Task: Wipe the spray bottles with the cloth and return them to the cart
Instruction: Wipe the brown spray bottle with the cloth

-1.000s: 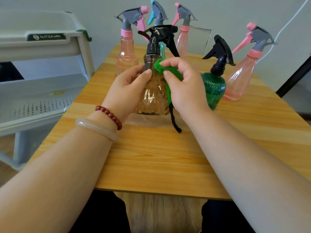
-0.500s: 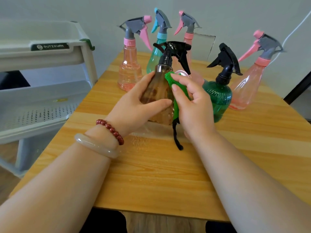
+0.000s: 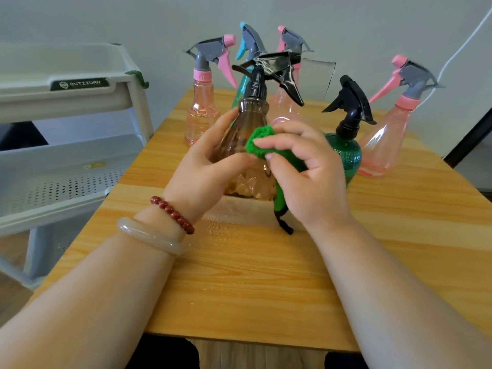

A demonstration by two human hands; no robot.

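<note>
- The left hand [image 3: 205, 166] wraps the brown spray bottle [image 3: 250, 182], thumb across the front and fingers curled behind its shoulder.
- The right hand [image 3: 306, 177] pinches the green cloth [image 3: 262, 141] between thumb and fingertips and presses it to the bottle's right side; the cloth's black loop [image 3: 285, 226] hangs to the bench [image 3: 253, 288].
- The bottle stands upright between both hands, base on the bench.
- Just behind the right hand is a green bottle [image 3: 346, 155]. Pink bottles stand at far left [image 3: 201, 118] and far right [image 3: 386, 142], and another pink [image 3: 286, 105] and a teal one [image 3: 238, 95] stand behind.
- Wet-streaked wood runs from the bottle to the near edge, under the forearms.
- The cart [image 3: 66, 161] stands beside the bench's left edge, its perforated shelf lower than the top.
</note>
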